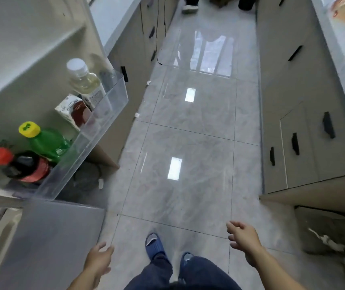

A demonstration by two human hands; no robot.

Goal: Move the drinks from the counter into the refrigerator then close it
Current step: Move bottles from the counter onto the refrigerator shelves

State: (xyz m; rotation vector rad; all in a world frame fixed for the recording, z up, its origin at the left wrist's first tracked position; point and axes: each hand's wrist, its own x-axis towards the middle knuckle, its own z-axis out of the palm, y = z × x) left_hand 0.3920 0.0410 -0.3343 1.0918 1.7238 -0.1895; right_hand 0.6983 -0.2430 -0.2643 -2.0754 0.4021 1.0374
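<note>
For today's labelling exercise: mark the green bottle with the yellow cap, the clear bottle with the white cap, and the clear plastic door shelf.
green bottle with the yellow cap (49, 143), head view, on its shoulder
clear bottle with the white cap (85, 81), head view, on its neck
clear plastic door shelf (96, 130), head view, on its front wall

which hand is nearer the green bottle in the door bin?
Left. The left hand hangs open below the green bottle, near the fridge door's edge. The right hand is farther off, across the floor to the right, also empty.

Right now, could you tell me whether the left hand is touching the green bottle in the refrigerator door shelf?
Apart. The head view shows the left hand low over the floor, empty, with the green bottle standing far above it in the door shelf.
</note>
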